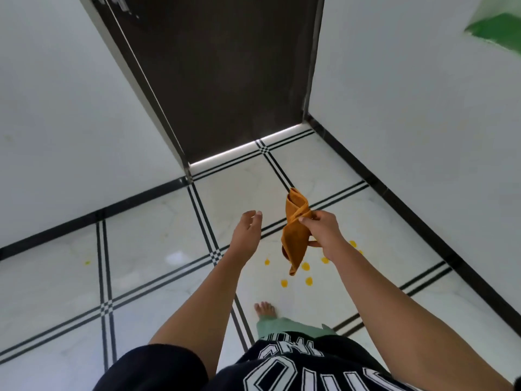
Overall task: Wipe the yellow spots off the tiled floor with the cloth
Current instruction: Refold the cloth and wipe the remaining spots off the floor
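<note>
An orange-brown cloth [295, 232] hangs folded in the air, pinched near its upper part by my right hand [324, 235]. My left hand [248, 235] is raised just left of the cloth, fingers relaxed, holding nothing and not touching it. Below on the white tiled floor [158, 249] lie several yellow spots [306, 266], clustered under and right of the cloth. One small yellowish spot [87, 262] sits apart at the far left.
A dark brown door [214, 74] stands ahead between white walls with black skirting. My bare foot [265, 309] stands just near of the spots. Black double lines cross the floor tiles. Something green [499, 29] shows at the top right.
</note>
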`<act>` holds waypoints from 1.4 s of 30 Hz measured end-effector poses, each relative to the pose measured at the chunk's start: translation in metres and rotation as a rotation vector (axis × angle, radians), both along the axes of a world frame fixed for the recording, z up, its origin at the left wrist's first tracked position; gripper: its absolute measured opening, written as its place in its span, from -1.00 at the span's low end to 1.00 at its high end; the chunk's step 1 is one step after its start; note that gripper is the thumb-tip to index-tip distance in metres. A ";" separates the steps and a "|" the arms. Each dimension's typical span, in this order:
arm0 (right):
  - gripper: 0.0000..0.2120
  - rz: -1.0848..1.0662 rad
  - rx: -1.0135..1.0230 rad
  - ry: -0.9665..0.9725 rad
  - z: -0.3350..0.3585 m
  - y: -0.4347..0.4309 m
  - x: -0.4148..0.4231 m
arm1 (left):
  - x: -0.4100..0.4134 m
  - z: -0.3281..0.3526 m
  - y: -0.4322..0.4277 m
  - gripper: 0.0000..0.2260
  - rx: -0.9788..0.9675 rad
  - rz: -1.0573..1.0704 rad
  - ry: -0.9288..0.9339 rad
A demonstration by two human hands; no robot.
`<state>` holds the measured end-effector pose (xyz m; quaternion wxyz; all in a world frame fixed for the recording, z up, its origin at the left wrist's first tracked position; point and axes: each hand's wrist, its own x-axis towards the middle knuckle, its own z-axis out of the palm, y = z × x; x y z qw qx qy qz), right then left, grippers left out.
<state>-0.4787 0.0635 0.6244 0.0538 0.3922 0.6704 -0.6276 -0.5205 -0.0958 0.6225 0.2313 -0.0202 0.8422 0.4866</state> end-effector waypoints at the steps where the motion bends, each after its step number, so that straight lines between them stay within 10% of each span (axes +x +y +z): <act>1: -0.90 -0.014 0.004 -0.006 0.002 0.003 -0.016 | -0.019 0.002 0.003 -0.57 -0.003 -0.028 -0.005; 13: -0.86 -0.260 -0.020 -0.016 0.006 0.038 -0.170 | -0.212 0.016 0.056 -0.58 -0.049 -0.269 -0.017; 25: -0.89 -1.007 -0.076 -0.017 -0.005 0.041 -0.259 | -0.368 -0.003 0.146 -0.63 -0.139 -0.993 -0.090; 42: -0.94 -1.807 -0.227 -0.059 -0.157 0.113 -0.255 | -0.338 -0.136 0.342 -0.62 -0.327 -1.699 -0.182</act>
